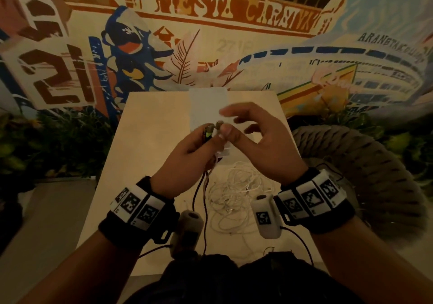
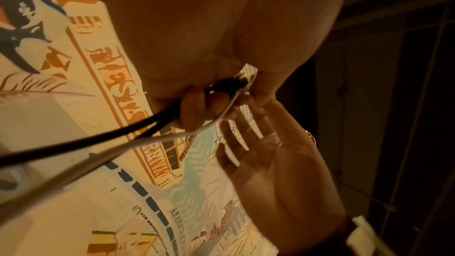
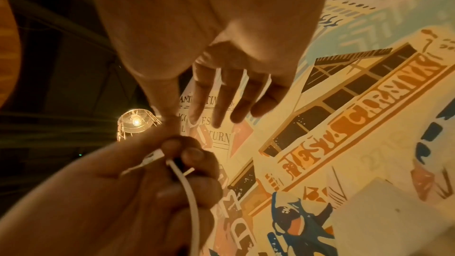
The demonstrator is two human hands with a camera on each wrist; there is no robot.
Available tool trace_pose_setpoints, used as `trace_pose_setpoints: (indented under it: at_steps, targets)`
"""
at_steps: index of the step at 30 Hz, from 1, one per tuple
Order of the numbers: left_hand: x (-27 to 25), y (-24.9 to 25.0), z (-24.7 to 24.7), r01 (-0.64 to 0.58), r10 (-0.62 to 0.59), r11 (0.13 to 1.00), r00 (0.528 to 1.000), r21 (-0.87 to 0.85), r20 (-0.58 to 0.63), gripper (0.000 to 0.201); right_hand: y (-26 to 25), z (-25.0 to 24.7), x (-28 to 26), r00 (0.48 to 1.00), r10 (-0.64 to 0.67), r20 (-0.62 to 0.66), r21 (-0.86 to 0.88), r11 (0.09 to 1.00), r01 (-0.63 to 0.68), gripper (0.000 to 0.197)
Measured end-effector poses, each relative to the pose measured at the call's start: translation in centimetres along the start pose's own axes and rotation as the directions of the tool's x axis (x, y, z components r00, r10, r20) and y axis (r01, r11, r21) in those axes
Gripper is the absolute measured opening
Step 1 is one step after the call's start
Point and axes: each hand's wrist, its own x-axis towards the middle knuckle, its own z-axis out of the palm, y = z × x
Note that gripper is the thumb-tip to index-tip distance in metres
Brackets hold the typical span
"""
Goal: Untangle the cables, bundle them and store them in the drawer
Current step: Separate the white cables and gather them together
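Above the pale table (image 1: 150, 153) my left hand (image 1: 208, 137) grips a black cable (image 1: 205, 200) just below its plug ends (image 1: 212, 129), and the cable hangs down to the table. In the left wrist view the curled fingers (image 2: 197, 108) hold the black cable (image 2: 103, 139) together with a thin white cable (image 2: 197, 133). The white cable (image 3: 189, 192) also shows in that grip in the right wrist view. My right hand (image 1: 236, 121) is beside it, fingers (image 3: 221, 94) straight and spread, thumb touching the left hand's fingertips. A tangled pile of white cables (image 1: 234, 193) lies on the table below.
A white box-like unit (image 1: 208, 107) stands at the table's far edge against the painted wall. A woven round chair (image 1: 375, 175) is on the right and plants (image 1: 58, 139) on the left. A lit lamp (image 3: 135, 122) hangs overhead.
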Motion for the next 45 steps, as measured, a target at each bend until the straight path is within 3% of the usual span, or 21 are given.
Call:
trace_pose_setpoints:
  at_steps: [3,4,6,11,13,17,21,26,30,34,37,39,41,43,45]
  targets:
    - [0.3,0.4,0.4,-0.009,-0.004,0.983,0.998,-0.186,-0.067,0.022,1.0,0.8,0.1,0.955,0.138,0.261,0.221,0.955,-0.199,0.074]
    - [0.5,0.5,0.3,-0.012,-0.007,0.977,0.996,-0.212,-0.089,0.022,1.4,1.5,-0.1,0.922,0.139,0.362,0.264,0.933,-0.244,0.08]
    - [0.7,0.6,0.3,-0.021,-0.006,0.971,0.994,-0.24,-0.109,0.027,2.5,3.2,-0.6,0.872,0.107,0.478,0.313,0.907,-0.282,0.072]
    - [0.8,0.8,-0.6,-0.018,-0.014,0.937,0.996,-0.35,-0.088,0.022,4.3,4.2,-1.3,0.873,0.158,0.462,0.212,0.936,-0.282,0.036]
    - [0.6,1.0,-1.1,-0.018,-0.003,0.94,0.998,-0.34,-0.061,0.027,4.9,3.9,-2.1,0.843,0.187,0.505,0.165,0.937,-0.308,0.021]
    - [0.5,1.6,-1.8,-0.027,0.009,0.945,0.998,-0.326,-0.058,0.037,7.3,4.3,-5.0,0.795,0.3,0.528,0.071,0.917,-0.393,0.05]
    - [0.2,1.7,-1.7,-0.004,-0.015,0.937,0.999,-0.348,-0.051,0.043,10.7,3.8,-8.5,0.738,0.441,0.511,-0.05,0.872,-0.487,0.047]
    - [0.1,3.0,-2.5,-0.002,-0.067,0.911,0.986,-0.412,-0.152,0.046,15.6,2.6,-14.1,0.6,0.644,0.475,-0.269,0.755,-0.597,0.053]
    - [0.0,3.9,-4.5,-0.032,-0.057,0.893,0.981,-0.45,-0.183,0.043,18.3,1.4,-19.2,0.54,0.743,0.395,-0.284,0.658,-0.697,0.051]
    - [-0.2,3.7,-5.1,-0.053,-0.039,0.91,0.977,-0.412,-0.212,0.036,19.4,0.6,-22.4,0.591,0.735,0.332,-0.228,0.671,-0.706,0.064]
    - [-0.1,3.5,-5.4,-0.061,-0.03,0.92,0.974,-0.387,-0.226,0.036,18.6,0.0,-22.8,0.647,0.729,0.222,-0.137,0.681,-0.72,0.045]
    - [0.0,3.3,-5.6,-0.066,-0.035,0.921,0.968,-0.384,-0.25,0.042,17.7,-0.2,-22.1,0.686,0.718,0.121,-0.084,0.696,-0.714,0.044]
    - [0.2,3.2,-5.5,-0.059,-0.047,0.929,0.96,-0.366,-0.275,0.042,16.9,-0.1,-20.8,0.685,0.726,0.054,-0.026,0.687,-0.726,0.045]
    - [0.6,3.1,-5.4,-0.025,-0.083,0.948,0.943,-0.317,-0.322,0.036,16.1,0.2,-18.9,0.675,0.737,0.038,0.07,0.672,-0.738,0.043]
    - [0.9,3.0,-5.4,-0.003,-0.079,0.973,0.936,-0.231,-0.344,0.036,15.0,0.4,-16.6,0.706,0.707,0.042,0.175,0.691,-0.702,0.042]
